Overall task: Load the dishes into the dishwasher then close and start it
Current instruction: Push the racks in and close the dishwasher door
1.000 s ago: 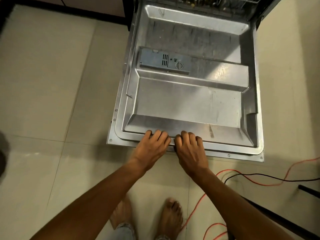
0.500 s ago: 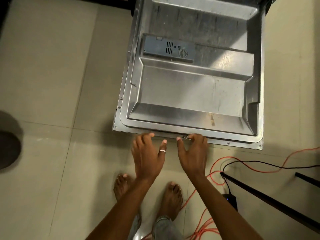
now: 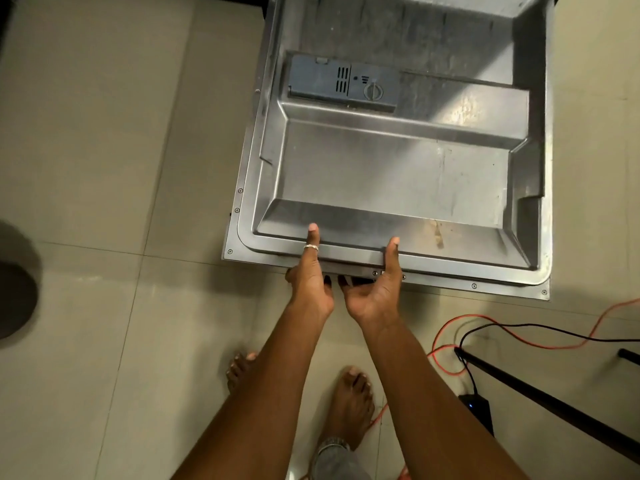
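My bare right foot stands on the floor with an orange cable looped just beside it, and stepping in as I lift could snag it. My left hand and right hand both grip the front lip of the dishwasher door, thumbs on top and fingers tucked under. The door lies open and flat. Its steel looks slick, so a slip could drop it or nip my fingers. The dispenser sits beyond. The racks are out of view, so I cannot tell whether anything would block closing.
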{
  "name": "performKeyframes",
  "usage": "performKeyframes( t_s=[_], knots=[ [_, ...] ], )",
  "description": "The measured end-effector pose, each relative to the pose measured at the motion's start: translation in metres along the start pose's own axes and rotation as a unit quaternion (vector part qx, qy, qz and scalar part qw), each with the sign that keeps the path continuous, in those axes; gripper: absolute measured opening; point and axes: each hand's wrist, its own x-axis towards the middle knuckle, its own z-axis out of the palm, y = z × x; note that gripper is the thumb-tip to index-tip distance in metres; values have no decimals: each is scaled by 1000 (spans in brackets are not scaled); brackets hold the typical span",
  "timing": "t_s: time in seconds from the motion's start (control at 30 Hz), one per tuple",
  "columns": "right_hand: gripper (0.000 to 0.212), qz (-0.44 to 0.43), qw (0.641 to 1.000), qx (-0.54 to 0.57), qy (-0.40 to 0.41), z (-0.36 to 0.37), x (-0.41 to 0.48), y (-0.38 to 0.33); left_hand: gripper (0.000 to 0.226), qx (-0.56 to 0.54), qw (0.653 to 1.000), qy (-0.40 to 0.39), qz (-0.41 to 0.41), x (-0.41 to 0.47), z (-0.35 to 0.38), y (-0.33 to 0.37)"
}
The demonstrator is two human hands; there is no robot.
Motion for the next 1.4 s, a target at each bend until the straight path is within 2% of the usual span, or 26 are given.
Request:
performKeyframes(
  t_s=[0.07,0.2,0.33,0.43,0.57,0.7,0.87,1.17,1.27,1.33,1.37,1.4],
  knots=[
    [61,5,1000,3,16,2,-2,-5,103,-19,1000,5,8,1,2,0],
    [46,7,999,-20,42,7,-18,-14,118,-13,999,44,10,-14,5,10],
    [38,5,998,-16,56,29,-56,-31,109,8,995,96,11,-56,14,23],
    [45,-5,997,-22,70,41,-76,-37,113,-22,993,113,20,-82,22,31],
    [55,-28,994,-44,92,81,-143,-72,113,-34,994,90,48,-162,43,68],
    [59,-59,993,-56,90,129,-200,-113,97,-12,996,50,68,-227,71,110],
    [77,-103,990,-62,80,190,-256,-160,85,16,995,43,94,-298,112,167],
    [70,-141,987,-60,49,272,-304,-231,69,57,979,-1,195,-363,170,236],
    [63,-147,986,-65,39,285,-311,-246,55,74,973,-4,220,-373,179,249],
    [58,-154,984,-83,22,285,-312,-249,52,136,957,-2,255,-372,174,253],
    [57,-155,984,-91,12,283,-313,-249,57,225,929,13,294,-369,166,252],
    [54,-157,983,-98,3,281,-313,-248,61,354,861,51,363,-365,153,249]
  ],
)
